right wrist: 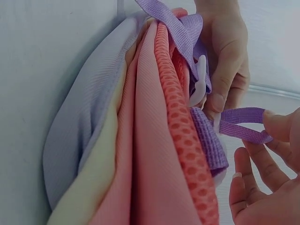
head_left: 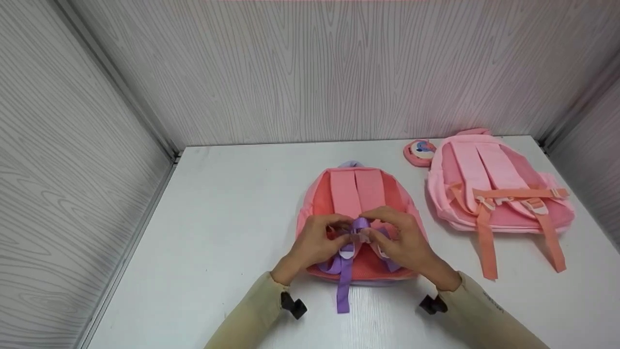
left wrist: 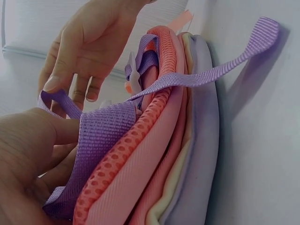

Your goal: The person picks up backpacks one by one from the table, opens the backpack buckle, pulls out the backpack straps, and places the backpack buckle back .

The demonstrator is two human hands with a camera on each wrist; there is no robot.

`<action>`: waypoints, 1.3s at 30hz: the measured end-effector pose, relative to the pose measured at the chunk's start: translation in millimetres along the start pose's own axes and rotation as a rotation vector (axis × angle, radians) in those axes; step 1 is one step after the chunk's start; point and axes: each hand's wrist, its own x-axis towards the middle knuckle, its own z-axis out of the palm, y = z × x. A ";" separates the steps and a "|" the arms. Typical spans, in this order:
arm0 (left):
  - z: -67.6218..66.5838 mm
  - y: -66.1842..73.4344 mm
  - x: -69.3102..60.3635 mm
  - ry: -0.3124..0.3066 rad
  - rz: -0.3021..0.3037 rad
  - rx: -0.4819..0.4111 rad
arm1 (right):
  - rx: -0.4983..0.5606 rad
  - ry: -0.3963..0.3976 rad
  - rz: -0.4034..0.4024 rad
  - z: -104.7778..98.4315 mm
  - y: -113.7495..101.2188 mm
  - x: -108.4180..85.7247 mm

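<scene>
A small pink backpack [head_left: 315, 194] lies on the table with its shoulder straps facing up and purple webbing straps [head_left: 343, 286] at its lower end. My left hand [head_left: 317, 242] pinches a small translucent plastic piece on the purple webbing between thumb and fingers. Close beside it, my right hand [head_left: 404, 240] pinches a folded loop of purple webbing [right wrist: 241, 115], held up above the mesh back panel [right wrist: 180, 126]. White plastic adjusters [right wrist: 200, 82] sit on the straps. Fingers partly hide the plastic piece, so its exact shape is unclear.
A second pink backpack [head_left: 443, 194] with orange straps [head_left: 487, 247] lies to the right, near the back wall. Beside its top is a round pink pendant [head_left: 420, 152]. Wood-patterned panels [head_left: 290, 72] enclose the white table [head_left: 218, 218] at the back and sides.
</scene>
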 end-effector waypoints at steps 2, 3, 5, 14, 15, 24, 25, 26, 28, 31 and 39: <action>0.2 -0.5 -0.4 0.003 -0.002 0.001 | 0.006 -0.002 0.020 -0.6 0.1 -0.5; 0.2 -0.8 -0.7 0.005 -0.001 0.001 | 0.008 -0.004 0.025 -0.9 0.0 -0.5; 0.2 -1.6 -0.8 0.006 0.010 0.004 | 0.011 -0.006 0.034 -2.0 -0.8 -0.2; -0.9 0.5 0.6 -0.011 -0.003 -0.004 | 0.077 0.016 0.045 -8.4 -4.6 3.5; -1.1 0.7 0.6 -0.010 -0.004 -0.002 | 0.092 0.014 0.053 -9.5 -5.6 4.0; -5.3 2.9 1.9 0.020 -0.003 0.012 | 0.179 0.015 0.167 -27.5 -10.1 2.3; -5.2 3.0 2.2 0.022 -0.005 0.011 | 0.183 0.016 0.182 -30.1 -10.4 1.3; -5.1 3.4 2.2 0.023 -0.004 0.011 | 0.185 0.020 0.196 -32.5 -10.7 0.0; -5.0 3.7 1.9 0.024 -0.001 0.012 | 0.191 0.025 0.224 -37.4 -10.8 -2.6; -4.8 3.2 1.1 0.023 0.005 0.018 | 0.207 0.037 0.264 -43.9 -11.0 -5.9; -6.4 4.1 0.2 -0.001 0.003 0.043 | 0.222 0.058 0.372 -59.3 -9.6 -14.0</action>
